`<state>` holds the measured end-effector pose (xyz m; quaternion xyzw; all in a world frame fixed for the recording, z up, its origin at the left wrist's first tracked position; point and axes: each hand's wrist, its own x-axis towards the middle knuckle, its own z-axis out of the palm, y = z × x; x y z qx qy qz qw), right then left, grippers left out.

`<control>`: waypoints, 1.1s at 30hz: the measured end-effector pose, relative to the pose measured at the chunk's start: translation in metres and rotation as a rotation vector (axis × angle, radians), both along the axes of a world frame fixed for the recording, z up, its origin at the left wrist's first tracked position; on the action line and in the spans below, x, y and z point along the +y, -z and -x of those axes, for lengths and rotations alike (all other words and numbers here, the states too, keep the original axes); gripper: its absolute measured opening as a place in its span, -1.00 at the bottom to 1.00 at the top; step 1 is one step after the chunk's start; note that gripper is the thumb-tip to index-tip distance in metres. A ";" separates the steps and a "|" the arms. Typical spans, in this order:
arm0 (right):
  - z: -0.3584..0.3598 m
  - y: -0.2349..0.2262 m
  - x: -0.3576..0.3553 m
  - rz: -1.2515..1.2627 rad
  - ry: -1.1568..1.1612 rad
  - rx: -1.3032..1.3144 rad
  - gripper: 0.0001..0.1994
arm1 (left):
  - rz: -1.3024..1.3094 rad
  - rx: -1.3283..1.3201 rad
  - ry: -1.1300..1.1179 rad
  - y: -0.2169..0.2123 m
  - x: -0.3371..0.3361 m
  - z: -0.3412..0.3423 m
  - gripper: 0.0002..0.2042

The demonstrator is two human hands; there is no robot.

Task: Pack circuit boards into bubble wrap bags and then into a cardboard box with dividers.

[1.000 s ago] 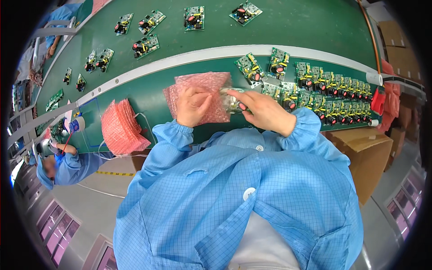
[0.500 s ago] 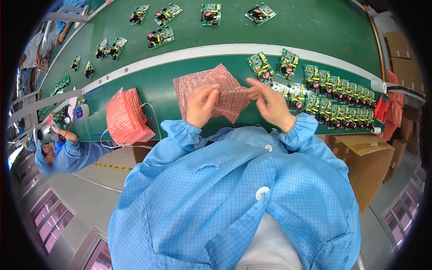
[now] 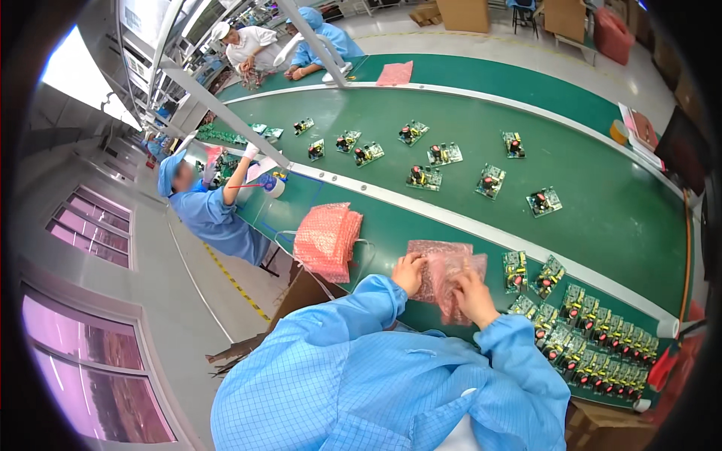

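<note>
Both hands are on the same pink bubble-wrap bag [image 3: 444, 264], which lies on the green desk [image 3: 391, 225] just ahead of the person. The left hand [image 3: 410, 273] grips its near-left edge; the right hand [image 3: 475, 298] pinches the lower right part, folded over the fingers. The bag's long axis runs left to right between them. A stack of pink bags [image 3: 326, 240] sits left of the left hand; rows of circuit boards [image 3: 602, 338] lie right of the right hand.
</note>
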<state>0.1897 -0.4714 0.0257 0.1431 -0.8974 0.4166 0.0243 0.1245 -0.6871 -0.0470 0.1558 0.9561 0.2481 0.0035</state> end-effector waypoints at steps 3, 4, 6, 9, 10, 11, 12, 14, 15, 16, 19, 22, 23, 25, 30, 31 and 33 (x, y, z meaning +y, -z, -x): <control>-0.042 -0.061 0.040 0.250 0.268 0.224 -0.70 | 0.037 0.043 -0.020 -0.004 0.005 -0.004 -0.63; -0.068 -0.080 0.063 0.253 0.353 0.189 -0.68 | 0.094 0.074 0.010 -0.005 0.008 -0.006 -0.63; -0.129 -0.122 0.104 0.198 0.603 0.298 -0.71 | 0.047 0.224 0.160 -0.001 0.010 -0.001 -0.71; -0.235 -0.152 0.159 0.123 0.999 0.350 -0.73 | 0.238 0.165 0.200 0.000 0.007 0.009 -0.86; -0.273 -0.161 0.173 -0.014 1.135 0.396 -0.72 | 0.315 0.165 0.276 0.000 0.004 0.013 -0.86; -0.317 -0.156 0.192 -0.110 1.263 0.401 -0.69 | 0.311 -0.016 0.199 -0.015 0.018 0.013 -0.82; -0.356 -0.154 0.199 -0.100 1.456 0.365 -0.72 | 0.412 0.076 0.281 -0.016 0.009 0.018 -0.70; -0.444 -0.130 0.218 -0.333 1.763 0.269 -0.76 | 0.616 0.055 0.270 -0.013 0.014 0.028 -0.49; -0.491 -0.107 0.225 -0.365 1.865 0.136 -0.77 | 0.680 0.130 0.288 -0.008 0.012 0.034 -0.49; -0.525 -0.092 0.225 -0.494 1.983 -0.145 -0.82 | 0.732 0.262 0.214 0.036 -0.016 0.063 -0.47; -0.580 0.029 0.220 -0.251 1.917 -0.537 -0.83 | 1.313 0.128 -0.061 0.090 -0.049 0.123 -0.46; -0.595 0.086 0.165 -0.124 1.859 -0.753 -0.78 | 0.711 0.266 0.153 0.033 0.026 0.067 -0.49; -0.596 0.125 0.157 -0.243 1.909 -0.695 -0.79 | 0.713 0.274 0.153 0.009 0.047 0.058 -0.49; -0.570 0.145 0.158 -0.190 1.910 -0.692 -0.76 | 0.786 0.116 0.279 -0.035 0.079 0.039 -0.52; -0.524 0.236 0.212 -0.103 1.844 -0.703 -0.79 | 0.705 0.086 0.287 -0.093 0.086 -0.015 -0.57; -0.528 0.273 0.219 -0.044 1.829 -0.646 -0.76 | 0.718 0.125 0.349 -0.095 0.075 -0.011 -0.59; -0.631 0.384 0.197 1.211 2.094 0.369 -0.75 | 0.639 0.051 0.502 -0.061 0.095 -0.012 -0.61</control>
